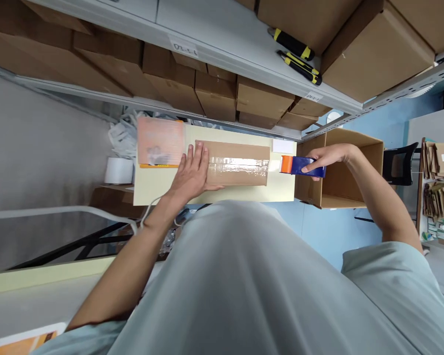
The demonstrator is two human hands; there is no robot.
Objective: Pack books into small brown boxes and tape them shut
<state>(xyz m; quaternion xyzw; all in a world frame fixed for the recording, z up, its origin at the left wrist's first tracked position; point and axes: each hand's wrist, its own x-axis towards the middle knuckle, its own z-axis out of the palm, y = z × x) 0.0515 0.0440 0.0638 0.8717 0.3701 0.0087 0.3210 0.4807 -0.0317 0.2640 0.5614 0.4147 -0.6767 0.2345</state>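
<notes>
A long brown cardboard box (pixel 237 149) lies on the pale yellow table (pixel 244 195), with shiny clear tape (pixel 239 170) along the middle of its top. My left hand (pixel 191 172) rests flat on the box's left end, fingers spread. Just past the box's right end, my right hand (pixel 320 160) is wrapped round a blue and orange tape dispenser (pixel 299 165). A short strip of clear tape seems to run between the dispenser and the box.
An orange-and-white stack of packets (pixel 161 143) lies on the table's left end, near a white roll (pixel 118 170). An open carton (pixel 342 192) stands at the right. Overhead, a metal shelf (pixel 222 39) holds boxes and utility knives (pixel 299 66).
</notes>
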